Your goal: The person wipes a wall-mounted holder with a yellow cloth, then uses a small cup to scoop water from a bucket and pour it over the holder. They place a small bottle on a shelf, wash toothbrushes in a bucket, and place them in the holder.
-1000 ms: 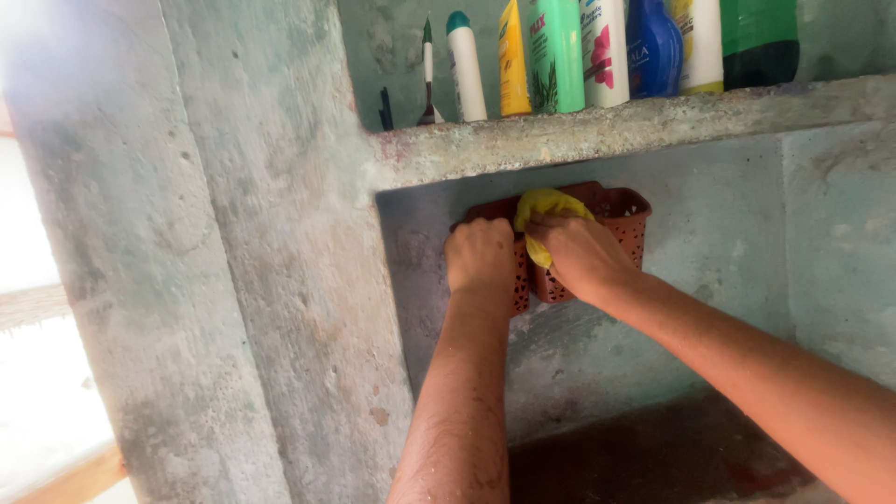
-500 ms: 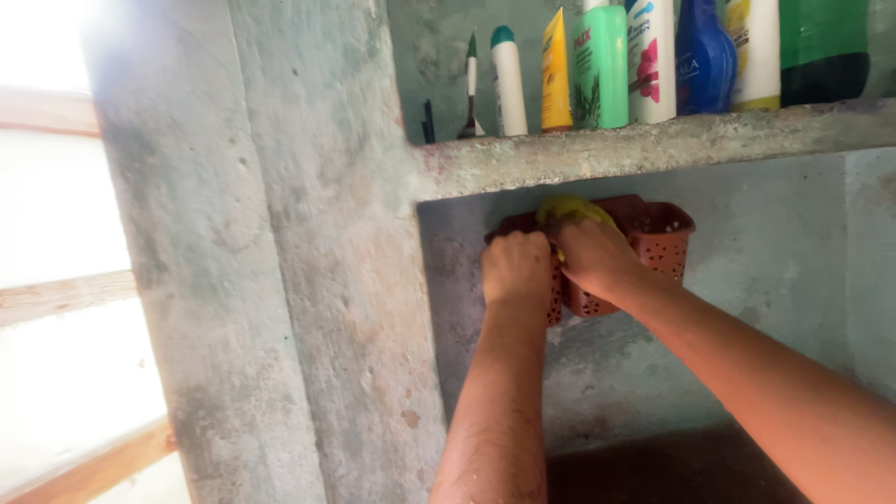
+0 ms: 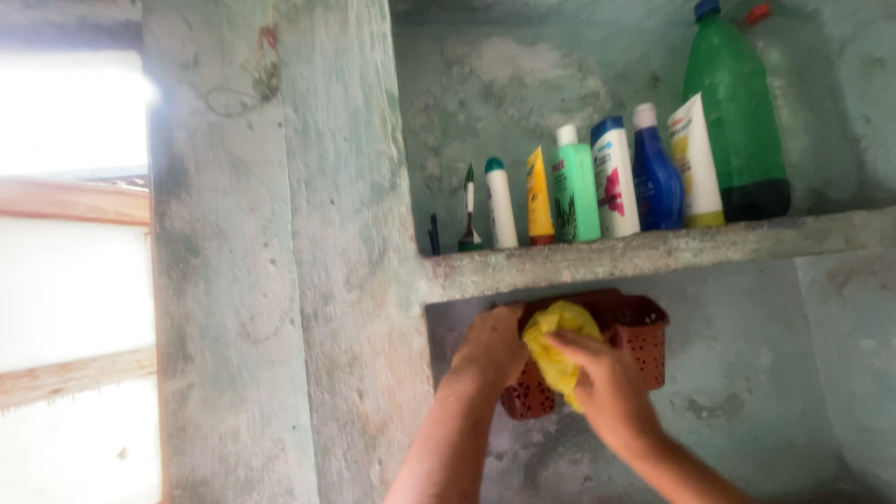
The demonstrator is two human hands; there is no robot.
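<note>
Two bare hands reach up to a red-brown plastic basket [image 3: 644,341] full of little holes, which hangs on the wall just under a rough concrete shelf [image 3: 653,254]. The left hand [image 3: 492,347] is curled around the left side of the basket, its grip pressed on the rim. The right hand [image 3: 607,383] pinches a yellow cloth [image 3: 557,345], its grip closed on the cloth, with the fingers on top of it. The yellow cloth sits at the front of the basket, between the two hands, and its lower end hangs down over the basket's front wall. On the shelf above stands a row of things, side by side. From left to right there is a small dark stick [image 3: 434,233], a thin green and white brush [image 3: 469,210], a white tube with a green cap [image 3: 501,203], a yellow tube [image 3: 538,196], a light green bottle [image 3: 576,187], a white bottle with a blue cap [image 3: 614,177], a dark blue bottle [image 3: 655,173], a white tube standing on its cap [image 3: 695,161], and a big green bottle [image 3: 737,112] at the end. A wide grey pillar [image 3: 280,280] stands to the left of the shelf, and bright light comes from a window [image 3: 70,233] with wooden bars further left
</note>
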